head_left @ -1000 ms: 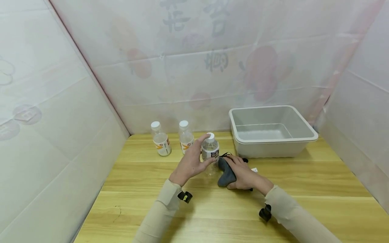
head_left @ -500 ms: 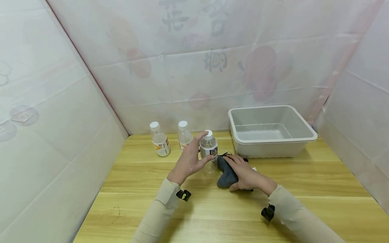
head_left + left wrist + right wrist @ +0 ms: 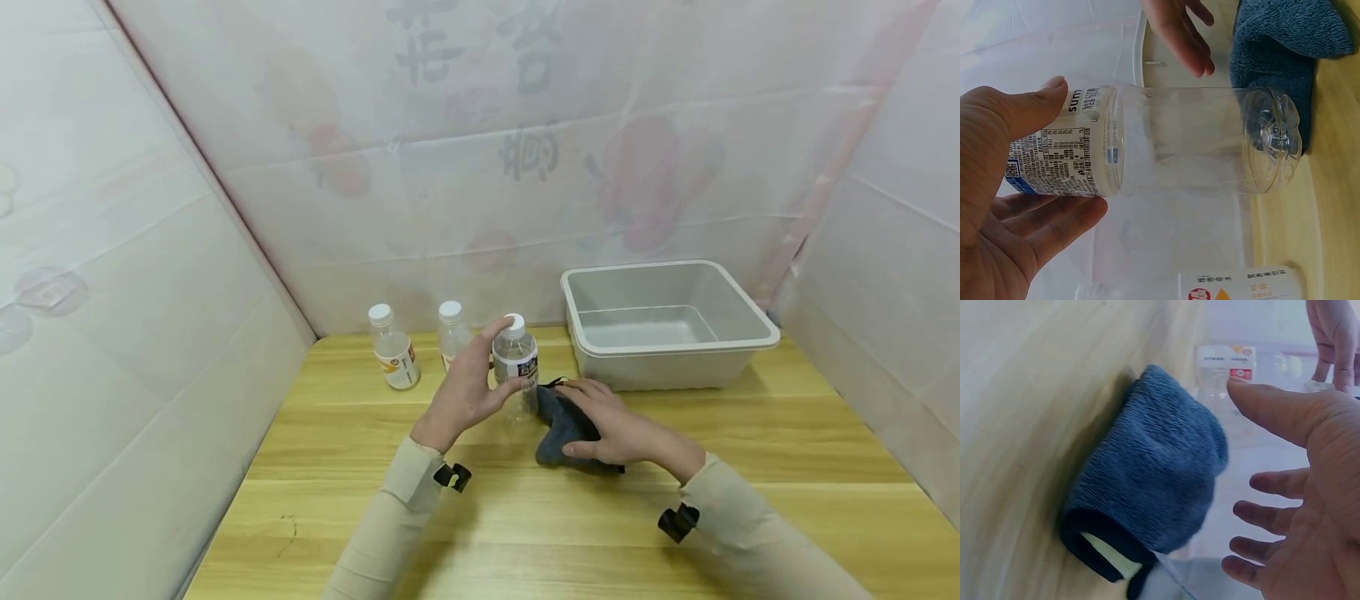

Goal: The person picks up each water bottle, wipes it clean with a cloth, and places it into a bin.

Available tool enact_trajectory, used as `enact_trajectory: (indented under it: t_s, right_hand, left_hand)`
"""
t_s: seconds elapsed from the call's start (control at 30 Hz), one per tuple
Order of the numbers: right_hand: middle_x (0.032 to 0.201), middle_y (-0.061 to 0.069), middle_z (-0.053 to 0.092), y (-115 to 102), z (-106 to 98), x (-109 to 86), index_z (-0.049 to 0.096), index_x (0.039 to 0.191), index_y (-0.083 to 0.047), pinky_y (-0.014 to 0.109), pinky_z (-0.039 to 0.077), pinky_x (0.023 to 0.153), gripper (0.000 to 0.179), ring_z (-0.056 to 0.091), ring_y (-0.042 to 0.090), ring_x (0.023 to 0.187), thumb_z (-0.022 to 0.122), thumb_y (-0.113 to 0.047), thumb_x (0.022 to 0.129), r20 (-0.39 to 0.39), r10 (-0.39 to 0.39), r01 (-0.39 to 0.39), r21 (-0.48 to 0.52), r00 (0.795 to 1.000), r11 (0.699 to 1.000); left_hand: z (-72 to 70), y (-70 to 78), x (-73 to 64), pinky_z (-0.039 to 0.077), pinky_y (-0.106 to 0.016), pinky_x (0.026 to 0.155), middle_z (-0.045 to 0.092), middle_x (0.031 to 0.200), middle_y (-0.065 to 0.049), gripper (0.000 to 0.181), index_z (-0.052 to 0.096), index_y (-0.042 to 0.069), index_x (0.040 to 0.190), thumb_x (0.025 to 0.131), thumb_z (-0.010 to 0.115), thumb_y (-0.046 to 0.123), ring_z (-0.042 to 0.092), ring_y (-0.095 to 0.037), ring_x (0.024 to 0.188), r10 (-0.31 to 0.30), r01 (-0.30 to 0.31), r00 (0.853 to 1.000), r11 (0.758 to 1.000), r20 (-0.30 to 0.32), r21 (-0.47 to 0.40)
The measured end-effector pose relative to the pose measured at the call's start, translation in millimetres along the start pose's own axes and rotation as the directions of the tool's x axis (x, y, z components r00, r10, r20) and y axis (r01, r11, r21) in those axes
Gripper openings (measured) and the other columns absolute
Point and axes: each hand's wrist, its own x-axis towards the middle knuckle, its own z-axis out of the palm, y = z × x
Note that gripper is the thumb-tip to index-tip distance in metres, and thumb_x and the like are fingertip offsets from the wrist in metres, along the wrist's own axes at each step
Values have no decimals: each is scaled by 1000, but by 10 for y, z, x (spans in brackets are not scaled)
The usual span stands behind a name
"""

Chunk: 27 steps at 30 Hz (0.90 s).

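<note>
My left hand (image 3: 468, 387) grips a clear plastic bottle (image 3: 1179, 140) with a white cap, thumb and fingers around its label. The bottle stands upright, its base close over the table in the left wrist view. To its right lies a blue-grey fleecy cloth (image 3: 1147, 459) with black trim, bunched up on the table. My right hand (image 3: 615, 425) is over the cloth's right side; in the right wrist view its fingers (image 3: 1266, 515) are spread and apart from the cloth, holding nothing.
Two more clear bottles with white caps, one far left (image 3: 396, 358) and one (image 3: 452, 329) partly behind my left hand, stand on the wooden table (image 3: 360, 500). A grey plastic bin (image 3: 667, 367) sits at the back right. Fabric walls (image 3: 450, 200) enclose the table.
My left hand has raised the bottle slightly. My right hand has loosened from the cloth and drawn back to the right, while the cloth has stayed in place.
</note>
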Motion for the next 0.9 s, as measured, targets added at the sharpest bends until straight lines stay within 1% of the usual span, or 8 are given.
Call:
enact_trajectory:
  t_s: [0.13, 0.23, 0.37, 0.47, 0.6, 0.67, 0.77, 0.9]
  right_hand:
    - [150, 30, 46, -33, -99, -53, 43, 150, 2, 73, 36, 108, 75, 39, 54, 140, 74, -36, 93, -48, -31, 30, -22, 998, 999]
    - [148, 29, 48, -56, -207, -102, 45, 148, 4, 72, 38, 106, 70, 42, 53, 138, 72, -32, 94, -85, -44, 41, -37, 995, 998]
    - [147, 28, 51, -64, -389, -157, 46, 147, 4, 68, 40, 106, 68, 46, 50, 136, 73, -28, 94, -153, -58, 50, -55, 987, 997]
    - [148, 26, 50, -34, -539, -208, 45, 148, 2, 66, 39, 107, 68, 46, 48, 136, 74, -27, 94, -190, -54, 42, -67, 980, 997]
    - [150, 26, 48, 52, -733, -313, 42, 150, 0, 67, 38, 107, 68, 44, 48, 137, 71, -29, 96, -187, 2, -13, -60, 982, 998]
    - [149, 28, 49, 117, -813, -366, 43, 150, 1, 67, 39, 105, 68, 44, 49, 136, 72, -29, 96, -195, 24, -37, -63, 980, 997]
    - [146, 29, 50, 233, -909, -434, 44, 148, 2, 67, 39, 103, 67, 45, 50, 133, 73, -27, 94, -224, 48, -66, -74, 973, 995]
    - [145, 32, 50, 404, -1002, -510, 44, 148, 4, 69, 36, 103, 68, 44, 53, 132, 74, -25, 94, -250, 70, -91, -74, 966, 993]
  left_hand:
    - [-18, 7, 25, 60, -37, 85, 58, 139, -12, 90, 25, 20, 157, 87, 82, 30, 65, -24, 115, 25, -25, 1000, 1000, -6, -1]
    - [-23, 15, 46, 59, -36, 86, 58, 139, -12, 90, 24, 19, 156, 88, 81, 31, 64, -23, 114, 53, -53, 999, 999, -5, 15]
    - [-35, 35, 90, 59, -34, 81, 57, 139, -11, 90, 23, 19, 157, 89, 80, 32, 64, -21, 109, 77, -77, 997, 997, -10, 33]
    - [-47, 56, 134, 59, -34, 82, 57, 139, -11, 89, 22, 20, 157, 90, 79, 32, 63, -20, 109, 99, -99, 995, 995, -15, 35]
    - [-61, 88, 177, 59, -34, 89, 57, 140, -10, 89, 22, 19, 158, 90, 79, 33, 62, -20, 116, 125, -125, 992, 992, -8, 26]
    - [-66, 108, 194, 58, -35, 91, 57, 140, -10, 90, 22, 19, 158, 90, 79, 33, 63, -20, 118, 130, -130, 991, 991, -4, 21]
    - [-66, 139, 219, 58, -36, 95, 58, 139, -9, 91, 22, 20, 158, 89, 80, 33, 64, -21, 118, 132, -132, 991, 991, -4, 11]
    - [-52, 174, 245, 57, -36, 98, 58, 138, -8, 91, 23, 21, 157, 88, 81, 33, 65, -21, 117, 135, -135, 991, 991, -8, 8]
